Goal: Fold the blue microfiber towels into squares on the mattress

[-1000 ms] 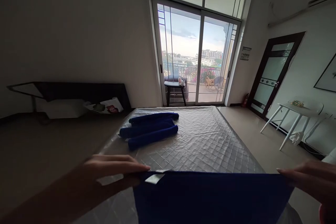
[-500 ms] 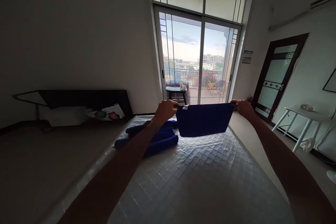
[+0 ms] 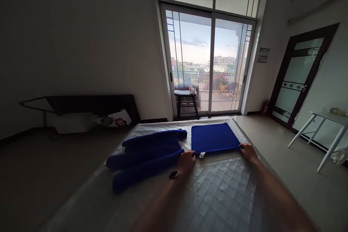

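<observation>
A blue rectangular cloth (image 3: 213,137) lies flat at the far right of a plastic-covered mattress (image 3: 217,185). My left hand (image 3: 187,161) pinches its near left corner, close to a small white tag (image 3: 202,155). At the near right corner my right hand (image 3: 248,151) is closed on the edge of the same cloth. Left of it, several blue rolled cloths (image 3: 144,154) lie side by side, and my left hand is right beside the nearest roll. A dark watch (image 3: 173,175) is on my left wrist.
A dark stool (image 3: 185,94) stands at the sliding glass door (image 3: 210,61) beyond the mattress. A white table (image 3: 326,116) is on the right, near a dark-framed door (image 3: 299,79). Along the left wall is a low dark piece of furniture (image 3: 95,103) with a printed bag (image 3: 116,119).
Both hands have lowered the blue cloth from hanging in the air onto the mattress, and its tagged edge now faces me. The view has shifted slightly; the rolls are more exposed.
</observation>
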Demonstrator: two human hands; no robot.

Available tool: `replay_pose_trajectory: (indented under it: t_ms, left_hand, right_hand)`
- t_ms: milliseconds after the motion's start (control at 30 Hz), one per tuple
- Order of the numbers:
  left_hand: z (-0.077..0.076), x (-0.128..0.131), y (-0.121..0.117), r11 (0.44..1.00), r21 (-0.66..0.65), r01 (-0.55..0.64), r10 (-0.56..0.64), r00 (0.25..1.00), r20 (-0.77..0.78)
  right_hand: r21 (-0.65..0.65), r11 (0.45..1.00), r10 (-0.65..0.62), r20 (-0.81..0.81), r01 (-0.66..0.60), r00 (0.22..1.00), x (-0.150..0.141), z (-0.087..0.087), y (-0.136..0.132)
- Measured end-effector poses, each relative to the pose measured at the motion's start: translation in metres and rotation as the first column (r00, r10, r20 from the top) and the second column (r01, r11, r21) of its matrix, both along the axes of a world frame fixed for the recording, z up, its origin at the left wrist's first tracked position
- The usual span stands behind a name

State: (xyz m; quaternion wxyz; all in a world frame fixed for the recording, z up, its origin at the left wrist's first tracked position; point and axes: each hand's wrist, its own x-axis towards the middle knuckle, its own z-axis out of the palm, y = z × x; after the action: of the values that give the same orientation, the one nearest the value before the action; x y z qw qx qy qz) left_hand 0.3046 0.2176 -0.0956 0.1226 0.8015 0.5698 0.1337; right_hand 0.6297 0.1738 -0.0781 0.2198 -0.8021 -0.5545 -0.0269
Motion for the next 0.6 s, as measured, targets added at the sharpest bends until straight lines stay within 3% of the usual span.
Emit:
replay_pose_trajectory:
  t_ms: [133,300,433,600]
  left_hand:
    - [-0.015,-0.001,0.0,0.998,0.032,0.047,-0.048,0.999,0.024]
    - [-0.014,-0.031,-0.042,0.99,0.049,0.131,-0.134,0.988,0.07]
    - [-0.016,-0.095,-0.099,0.988,0.067,0.138,-0.143,0.985,0.094]
    - [-0.021,-0.194,-0.165,0.999,-0.002,0.036,-0.036,0.995,0.094]
  right_hand:
    - [-0.042,0.996,0.083,0.024,-0.081,0.996,0.0,-0.022,-0.02]
    - [-0.037,0.984,0.178,0.079,-0.175,0.981,-0.026,-0.013,-0.027]
    - [-0.039,0.947,0.321,0.098,-0.318,0.942,-0.094,-0.004,-0.015]
    - [-0.112,0.791,0.612,0.096,-0.602,0.785,-0.216,0.0,0.006]
